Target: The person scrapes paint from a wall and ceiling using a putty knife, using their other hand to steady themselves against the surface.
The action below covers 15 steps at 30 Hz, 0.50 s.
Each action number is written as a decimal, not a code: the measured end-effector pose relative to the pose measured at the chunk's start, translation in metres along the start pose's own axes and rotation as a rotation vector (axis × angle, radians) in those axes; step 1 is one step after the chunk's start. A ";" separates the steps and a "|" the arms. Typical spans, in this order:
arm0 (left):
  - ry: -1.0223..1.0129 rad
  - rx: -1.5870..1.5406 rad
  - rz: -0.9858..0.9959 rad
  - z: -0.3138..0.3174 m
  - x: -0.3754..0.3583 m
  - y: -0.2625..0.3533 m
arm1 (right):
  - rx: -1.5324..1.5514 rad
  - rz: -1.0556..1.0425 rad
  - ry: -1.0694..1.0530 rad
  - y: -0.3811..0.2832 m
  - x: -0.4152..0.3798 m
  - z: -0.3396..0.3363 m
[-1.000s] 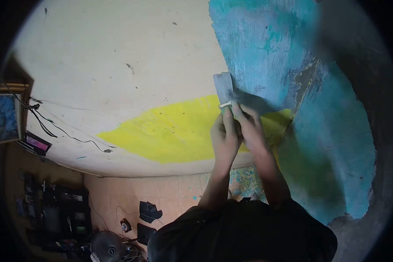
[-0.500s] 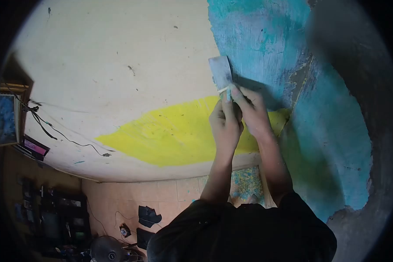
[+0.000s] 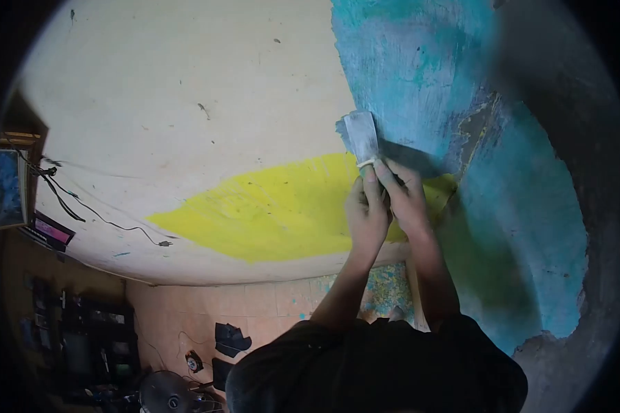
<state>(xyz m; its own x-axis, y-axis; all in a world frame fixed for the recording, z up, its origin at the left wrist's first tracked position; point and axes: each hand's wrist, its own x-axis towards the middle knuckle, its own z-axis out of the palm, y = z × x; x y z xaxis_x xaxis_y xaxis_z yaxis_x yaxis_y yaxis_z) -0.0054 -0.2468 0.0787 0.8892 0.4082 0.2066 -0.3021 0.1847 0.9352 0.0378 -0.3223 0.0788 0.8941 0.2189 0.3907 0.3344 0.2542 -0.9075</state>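
A scraper (image 3: 361,135) with a wide, smeared metal blade lies against the wall at the border of white and blue paint. My left hand (image 3: 367,215) is closed around its handle from the left. Pressed close beside it, my right hand (image 3: 408,199) also grips the handle, fingers near the pale collar below the blade. Most of the handle is hidden by my fingers. A small blue-grey patch (image 3: 342,129) shows at the blade's left edge. Just below and left of the blade is a yellow painted area (image 3: 275,213).
Blue paint (image 3: 420,76) covers the wall at right, bordered by bare grey wall (image 3: 610,275). Paint flakes (image 3: 390,289) litter the floor below. At left are a framed picture (image 3: 10,186) and a hanging cable with plug (image 3: 164,244). A fan (image 3: 169,394) stands at lower left.
Both hands and the scraper have moved down and slightly right along the paint border. A small blue-grey patch now shows left of the blade.
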 end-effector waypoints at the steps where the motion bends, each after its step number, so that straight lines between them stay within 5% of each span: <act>1: 0.001 -0.022 0.005 0.004 0.004 0.001 | -0.005 0.002 -0.026 -0.002 0.004 -0.003; 14: 0.027 -0.079 -0.164 -0.007 -0.001 0.018 | -0.013 -0.098 -0.016 0.000 0.014 0.011; 15: 0.009 -0.039 -0.041 -0.007 0.004 0.020 | -0.027 -0.090 -0.016 -0.003 0.020 0.015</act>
<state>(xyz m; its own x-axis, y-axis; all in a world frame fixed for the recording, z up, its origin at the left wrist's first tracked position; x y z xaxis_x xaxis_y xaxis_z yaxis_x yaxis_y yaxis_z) -0.0104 -0.2352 0.0961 0.8981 0.4076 0.1654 -0.2787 0.2363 0.9308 0.0503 -0.3049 0.0912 0.8553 0.2119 0.4728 0.4210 0.2476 -0.8726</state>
